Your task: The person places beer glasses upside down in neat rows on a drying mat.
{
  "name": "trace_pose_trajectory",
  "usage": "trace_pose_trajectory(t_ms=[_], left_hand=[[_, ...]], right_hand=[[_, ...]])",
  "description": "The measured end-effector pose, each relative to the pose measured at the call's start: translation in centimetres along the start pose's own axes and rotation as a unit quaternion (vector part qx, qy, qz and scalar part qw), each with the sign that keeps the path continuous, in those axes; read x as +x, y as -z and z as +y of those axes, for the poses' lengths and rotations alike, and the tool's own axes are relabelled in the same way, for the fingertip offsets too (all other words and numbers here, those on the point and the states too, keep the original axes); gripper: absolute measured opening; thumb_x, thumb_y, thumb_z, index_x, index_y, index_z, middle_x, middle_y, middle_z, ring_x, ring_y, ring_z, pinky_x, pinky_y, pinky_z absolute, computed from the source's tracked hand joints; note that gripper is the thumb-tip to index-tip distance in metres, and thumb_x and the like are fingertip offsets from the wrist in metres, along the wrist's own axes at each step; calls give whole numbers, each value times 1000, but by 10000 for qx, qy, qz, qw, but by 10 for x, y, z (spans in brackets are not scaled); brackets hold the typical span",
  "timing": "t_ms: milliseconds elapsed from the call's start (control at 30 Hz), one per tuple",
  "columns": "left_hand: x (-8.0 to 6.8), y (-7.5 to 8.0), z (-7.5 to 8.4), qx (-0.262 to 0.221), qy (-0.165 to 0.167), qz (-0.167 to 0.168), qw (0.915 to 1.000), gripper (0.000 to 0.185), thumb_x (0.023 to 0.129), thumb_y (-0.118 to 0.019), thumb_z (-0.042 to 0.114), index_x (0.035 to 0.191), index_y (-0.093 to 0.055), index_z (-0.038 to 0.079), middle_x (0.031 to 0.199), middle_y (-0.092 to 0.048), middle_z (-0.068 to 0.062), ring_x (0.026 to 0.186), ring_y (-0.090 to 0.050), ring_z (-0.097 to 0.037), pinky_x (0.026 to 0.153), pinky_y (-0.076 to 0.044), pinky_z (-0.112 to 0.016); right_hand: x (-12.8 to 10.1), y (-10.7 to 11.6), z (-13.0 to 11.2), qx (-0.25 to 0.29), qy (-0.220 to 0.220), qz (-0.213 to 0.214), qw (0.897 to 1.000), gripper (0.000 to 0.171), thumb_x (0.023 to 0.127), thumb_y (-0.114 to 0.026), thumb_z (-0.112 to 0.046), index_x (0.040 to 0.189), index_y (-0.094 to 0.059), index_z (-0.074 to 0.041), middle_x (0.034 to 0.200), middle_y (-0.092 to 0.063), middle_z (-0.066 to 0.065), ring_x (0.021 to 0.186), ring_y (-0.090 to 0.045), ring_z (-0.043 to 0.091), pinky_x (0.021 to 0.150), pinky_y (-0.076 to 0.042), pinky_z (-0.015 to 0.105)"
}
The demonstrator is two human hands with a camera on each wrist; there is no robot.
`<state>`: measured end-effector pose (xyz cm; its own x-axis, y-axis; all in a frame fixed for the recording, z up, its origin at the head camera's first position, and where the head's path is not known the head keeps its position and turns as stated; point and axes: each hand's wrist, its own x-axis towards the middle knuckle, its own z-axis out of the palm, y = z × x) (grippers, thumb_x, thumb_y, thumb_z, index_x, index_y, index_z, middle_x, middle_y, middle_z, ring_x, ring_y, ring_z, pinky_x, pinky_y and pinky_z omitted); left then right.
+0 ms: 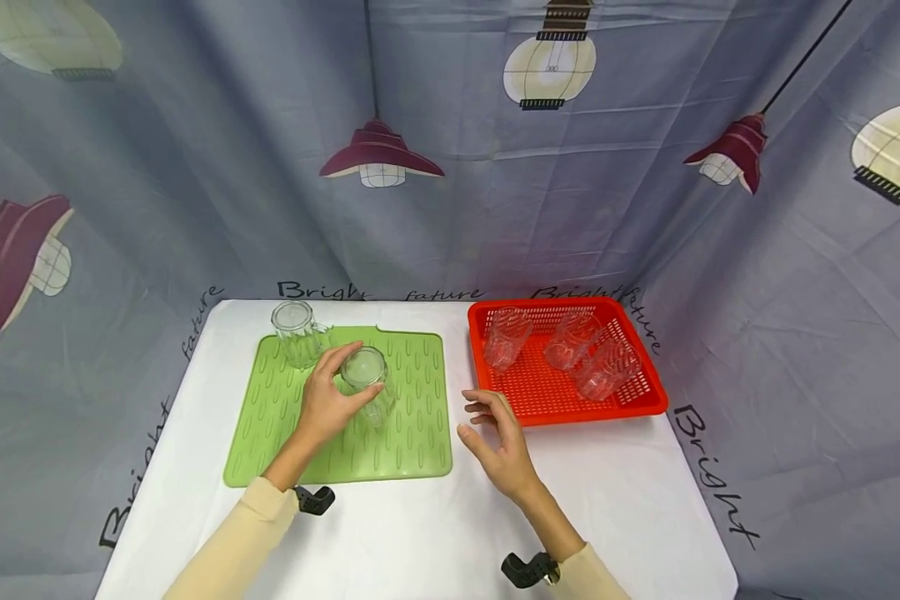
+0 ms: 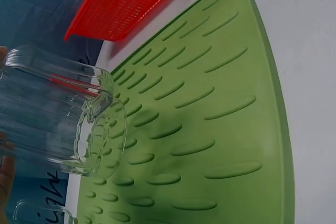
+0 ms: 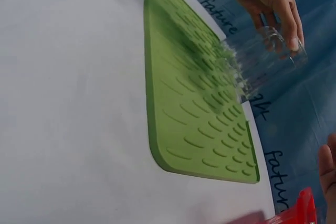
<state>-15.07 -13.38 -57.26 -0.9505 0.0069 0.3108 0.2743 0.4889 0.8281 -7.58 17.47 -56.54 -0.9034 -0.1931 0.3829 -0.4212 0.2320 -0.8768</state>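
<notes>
My left hand [image 1: 328,402] grips a clear glass mug [image 1: 367,379] near its base, thumb and fingers spread on either side. The mug is upside down, its rim close over the green drying mat [image 2: 231,129]. Another upturned glass mug [image 1: 297,337] stands at the mat's back left corner, its handle toward the right. To the right of the mat, my right hand [image 1: 501,446] hovers with relaxed, slightly bent fingers and holds nothing. Its fingertips are near the front left corner of the red plastic basket [image 1: 570,414].
Inside the basket lie several clear glasses, among them one glass [image 1: 507,340] at the left and another [image 1: 607,371] at the right. White cloth [image 1: 420,533] covers the table. A grey printed curtain [image 1: 457,225] hangs behind and along both sides.
</notes>
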Motion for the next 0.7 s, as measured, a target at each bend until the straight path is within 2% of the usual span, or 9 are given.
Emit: trace_pose_trajectory(t_ms=[200, 333, 400, 600, 700], left_hand=[[3, 0, -6, 92, -27, 44, 9999, 79, 81, -97, 28, 150, -62, 19, 146, -64, -6, 123, -66, -30, 94, -56, -46], [8, 0, -6, 84, 22, 97, 9999, 79, 80, -97, 28, 150, -62, 17, 145, -65, -9, 117, -67, -32, 93, -55, -45], [12, 1, -6, 97, 100, 116, 9998, 80, 80, -97, 28, 151, -62, 18, 146, -64, -9, 117, -67, -32, 93, -55, -46], [25, 0, -9, 1, 202, 68, 9998, 81, 81, -96, 25, 153, -59, 19, 152, -60, -10, 133, -61, -36, 106, -54, -57], [30, -1, -10, -11, 162, 106, 9998, 82, 82, -96, 23, 154, -58, 17, 151, -60, -12, 133, -61, -38, 107, -53, -61]], right_hand=[[-7, 0, 5, -19, -130, 34, 9999, 46, 100, -69, -2, 145, -57, -2, 141, -60, 14, 119, -61, 41, 100, -59, 32], [-11, 0, 6, 32, -262, 7, 9997, 47, 100, -70, -3, 145, -57, -5, 143, -59, 13, 120, -61, 43, 101, -60, 34], [-12, 0, 7, 39, -318, -7, 9995, 48, 100, -71, -4, 146, -57, -5, 143, -59, 12, 120, -61, 44, 101, -60, 39], [-20, -2, 10, -8, -337, 61, 9994, 48, 99, -71, -3, 145, -58, -5, 142, -61, 10, 119, -63, 38, 99, -60, 42], [-21, -4, 11, -21, -310, 64, 9995, 47, 100, -71, -3, 145, -58, -7, 142, -61, 11, 119, -63, 40, 99, -60, 41]])
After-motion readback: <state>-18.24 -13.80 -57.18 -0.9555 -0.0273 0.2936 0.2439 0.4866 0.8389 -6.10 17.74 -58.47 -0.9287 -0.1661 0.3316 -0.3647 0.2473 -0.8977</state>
